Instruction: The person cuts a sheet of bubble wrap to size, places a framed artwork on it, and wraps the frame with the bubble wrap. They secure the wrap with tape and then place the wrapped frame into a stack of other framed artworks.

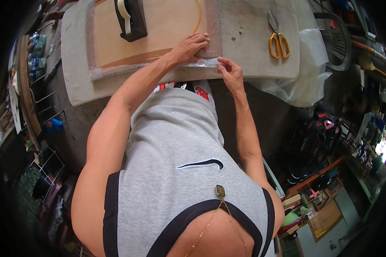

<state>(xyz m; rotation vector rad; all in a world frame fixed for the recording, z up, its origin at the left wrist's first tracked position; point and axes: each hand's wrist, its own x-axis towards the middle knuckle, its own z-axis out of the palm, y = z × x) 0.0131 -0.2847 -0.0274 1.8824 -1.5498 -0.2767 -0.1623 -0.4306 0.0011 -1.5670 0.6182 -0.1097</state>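
A flat brown panel lies on the table in clear bubble wrap, its near edge facing me. My left hand rests on the panel's near right part, fingers bent and apart from the thumb, pressing on the wrap. At the near right corner, thumb and index finger of my right hand pinch the end of a shiny clear strip of wrap along the edge. Whether tape is part of that strip, I cannot make out. A black tape dispenser with a pale roll stands on the panel.
The pale table has a curved near edge close to my body. Orange-handled scissors lie at its right. Loose bubble wrap hangs off the right side, beside a dark plastic chair. Bottles stand on the left.
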